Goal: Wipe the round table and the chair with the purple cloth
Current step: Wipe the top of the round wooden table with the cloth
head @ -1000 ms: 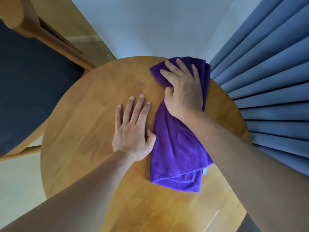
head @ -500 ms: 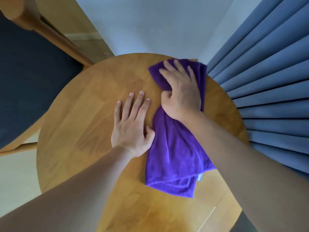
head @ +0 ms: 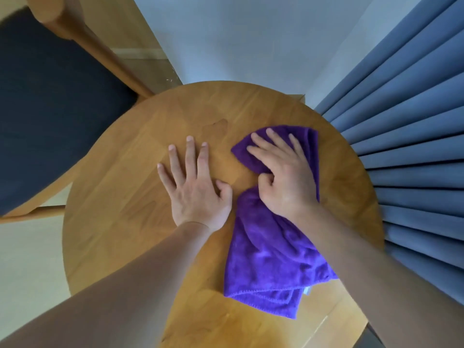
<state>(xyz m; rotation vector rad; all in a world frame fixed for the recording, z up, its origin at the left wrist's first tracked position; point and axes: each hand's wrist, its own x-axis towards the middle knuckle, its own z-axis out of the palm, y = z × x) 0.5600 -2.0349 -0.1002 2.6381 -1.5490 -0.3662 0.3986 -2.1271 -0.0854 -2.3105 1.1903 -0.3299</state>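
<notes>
Curtain (head: 401, 121) right; right hand (head: 283, 177), thumb pinching cloth (head: 271, 259), wipes table (head: 125, 222); left hand (head: 193, 194) spread flat. Chair (head: 50, 109) probably later.

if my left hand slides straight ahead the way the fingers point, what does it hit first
Nothing solid, it seems. The left hand lies flat on the round table, fingers aimed at its far edge. Bare wood lies ahead, with a faint damp-looking mark, then the rim and the wall beyond.
</notes>
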